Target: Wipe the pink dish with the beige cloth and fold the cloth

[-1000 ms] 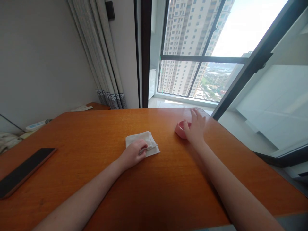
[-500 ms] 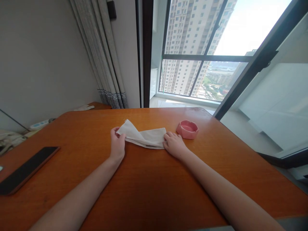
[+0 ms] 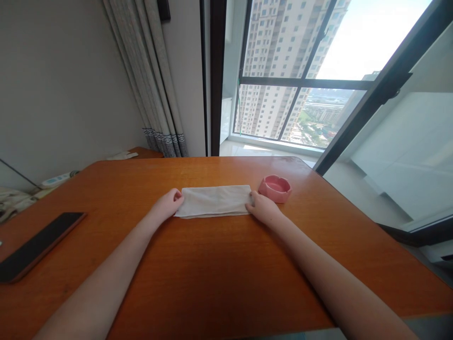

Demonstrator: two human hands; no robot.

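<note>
A white cloth (image 3: 214,200) lies flat as a long rectangle on the orange wooden table (image 3: 219,264). My left hand (image 3: 166,205) pinches its left end, fingers curled over the edge. At the cloth's right end sits my right hand (image 3: 262,208), gripping that edge. A small pink ashtray (image 3: 275,188) stands just right of my right hand, close to the cloth's far right corner.
A black phone (image 3: 37,245) lies near the table's left edge. Grey curtains (image 3: 155,80) hang at the back left, beside a large window (image 3: 300,80). The table's right edge runs along a glass door. Small items rest on a lower surface at the far left.
The cloth went from a small folded square to a half-opened strip, and now lies spread flat. My right hand left the ashtray and took the cloth's right end; my left moved to the left end.
</note>
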